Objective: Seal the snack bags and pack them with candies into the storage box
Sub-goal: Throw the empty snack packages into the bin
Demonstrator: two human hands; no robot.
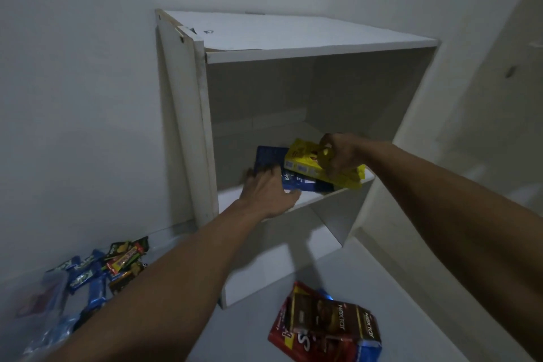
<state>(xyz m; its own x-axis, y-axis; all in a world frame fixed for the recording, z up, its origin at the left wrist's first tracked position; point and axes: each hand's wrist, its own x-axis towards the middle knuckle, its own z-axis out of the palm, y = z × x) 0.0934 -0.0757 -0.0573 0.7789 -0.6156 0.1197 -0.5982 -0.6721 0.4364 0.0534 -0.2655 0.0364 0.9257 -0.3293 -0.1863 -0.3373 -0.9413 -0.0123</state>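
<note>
- Snack packs lie on the shelf board inside the white storage box (202, 114), an open-fronted cabinet standing against the wall.
- Left hand (269, 189) reaches into the box with fingers spread flat, pressing on the dark blue bag (271, 157) near the front edge of the board.
- Right hand (342, 156) has its fingers curled round the yellow bag (305, 164), pinching it near the top end; the bag is tilted and rests on a second blue pack (307, 184) beneath it.
- Both bare forearms stretch from the lower corners of the view toward the shelf.
- On the floor at lower left sits a loose heap of candies (97, 270): blue wrappers, with darker green and red wrappers just behind them.
- A clear plastic wrapper (47, 311) lies at the near edge of that heap; its contents are too blurred to tell.
- On the floor below the box, to the right, a brown snack box (332, 319) lies on top of a red bag (286, 338), touching it.
</note>
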